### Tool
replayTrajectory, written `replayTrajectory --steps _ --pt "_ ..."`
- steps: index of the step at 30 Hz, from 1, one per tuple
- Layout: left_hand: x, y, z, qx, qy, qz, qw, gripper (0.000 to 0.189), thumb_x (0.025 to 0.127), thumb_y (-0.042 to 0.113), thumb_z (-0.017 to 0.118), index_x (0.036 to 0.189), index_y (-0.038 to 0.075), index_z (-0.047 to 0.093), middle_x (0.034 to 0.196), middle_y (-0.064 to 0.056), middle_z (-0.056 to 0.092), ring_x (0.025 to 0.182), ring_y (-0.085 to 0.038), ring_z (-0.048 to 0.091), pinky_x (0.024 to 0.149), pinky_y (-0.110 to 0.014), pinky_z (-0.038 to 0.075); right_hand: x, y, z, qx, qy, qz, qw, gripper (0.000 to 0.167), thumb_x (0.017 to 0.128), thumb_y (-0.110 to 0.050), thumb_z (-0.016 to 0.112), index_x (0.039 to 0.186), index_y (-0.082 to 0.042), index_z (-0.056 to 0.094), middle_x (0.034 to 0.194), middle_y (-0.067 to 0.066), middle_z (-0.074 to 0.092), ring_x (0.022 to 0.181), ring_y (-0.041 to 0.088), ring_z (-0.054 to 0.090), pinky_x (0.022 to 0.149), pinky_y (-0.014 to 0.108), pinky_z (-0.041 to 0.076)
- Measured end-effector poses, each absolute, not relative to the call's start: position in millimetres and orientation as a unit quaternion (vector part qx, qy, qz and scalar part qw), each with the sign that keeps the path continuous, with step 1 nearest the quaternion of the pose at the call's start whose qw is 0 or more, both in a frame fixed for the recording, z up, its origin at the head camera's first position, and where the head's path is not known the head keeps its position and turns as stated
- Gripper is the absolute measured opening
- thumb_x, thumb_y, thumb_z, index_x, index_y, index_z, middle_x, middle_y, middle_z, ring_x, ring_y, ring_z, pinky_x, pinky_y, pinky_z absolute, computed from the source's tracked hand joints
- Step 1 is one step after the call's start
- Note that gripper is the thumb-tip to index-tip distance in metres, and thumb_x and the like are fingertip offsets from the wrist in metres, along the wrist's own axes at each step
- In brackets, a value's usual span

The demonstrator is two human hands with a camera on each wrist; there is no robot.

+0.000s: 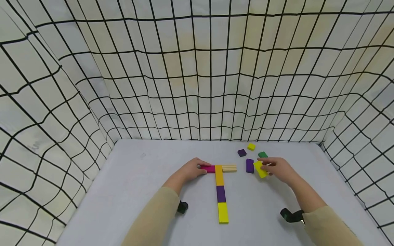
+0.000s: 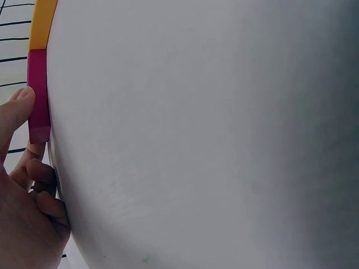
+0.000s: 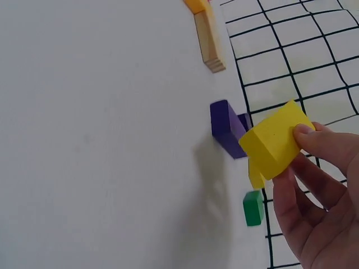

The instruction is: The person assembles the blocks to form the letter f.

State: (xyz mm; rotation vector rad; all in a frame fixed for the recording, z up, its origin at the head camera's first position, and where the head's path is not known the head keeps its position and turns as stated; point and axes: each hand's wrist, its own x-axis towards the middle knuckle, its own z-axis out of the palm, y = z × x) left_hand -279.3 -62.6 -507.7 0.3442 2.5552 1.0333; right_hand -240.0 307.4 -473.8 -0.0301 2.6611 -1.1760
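My left hand (image 1: 192, 169) holds the magenta block (image 1: 209, 169) by its outer end, thumb on one side and fingertips on the other. That block butts against an orange block (image 1: 219, 175), with pale layered wood (image 1: 229, 168) on the orange one's other side. Below the orange block, a purple block (image 1: 221, 194) and a yellow block (image 1: 223, 213) continue in line, forming a T. Thumb and fingers of my right hand (image 1: 280, 168) pinch another yellow block (image 3: 277, 140), tilted and raised over the table. Just left of it is a separate purple block (image 1: 250, 165).
Behind my right hand lie a green block (image 1: 263, 154), a small dark purple block (image 1: 241, 152) and a small yellow block (image 1: 251, 147). Black netting (image 1: 210, 75) over white walls encloses the white table (image 1: 147, 157) at its back and sides.
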Motion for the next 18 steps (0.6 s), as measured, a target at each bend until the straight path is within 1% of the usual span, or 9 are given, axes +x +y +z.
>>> replayTrajectory --steps 5,12,18 --pt "-279 -63 -507 0.117 0.903 0.37 0.185 0.03 0.094 0.023 0.068 0.122 0.034 0.071 0.129 -0.005 0.055 0.124 -0.029 0.048 0.108 -0.053 0.037 -251 286 -477 -0.011 0.897 -0.431 0.099 0.044 0.097 -0.023 0.065 0.139 -0.011 0.058 0.121 0.013 0.063 0.088 0.023 0.06 0.079 0.035 0.056" --pt "-280 -63 -508 0.125 0.903 0.368 0.183 0.03 0.094 0.024 0.068 0.123 0.033 0.071 0.129 -0.005 0.055 0.126 -0.029 0.047 0.11 -0.052 0.035 -271 250 -478 -0.012 0.878 -0.47 0.083 0.044 0.097 -0.024 0.065 0.14 -0.015 0.058 0.121 0.013 0.063 0.09 0.022 0.061 0.078 0.03 0.057" --pt "-282 -64 -509 0.128 0.901 0.37 0.186 0.03 0.094 0.024 0.068 0.122 0.034 0.071 0.128 -0.003 0.056 0.125 -0.028 0.047 0.11 -0.051 0.035 -287 216 -475 -0.016 0.864 -0.496 0.087 0.043 0.098 -0.023 0.065 0.14 -0.017 0.058 0.119 0.012 0.065 0.093 0.024 0.062 0.079 0.03 0.057"
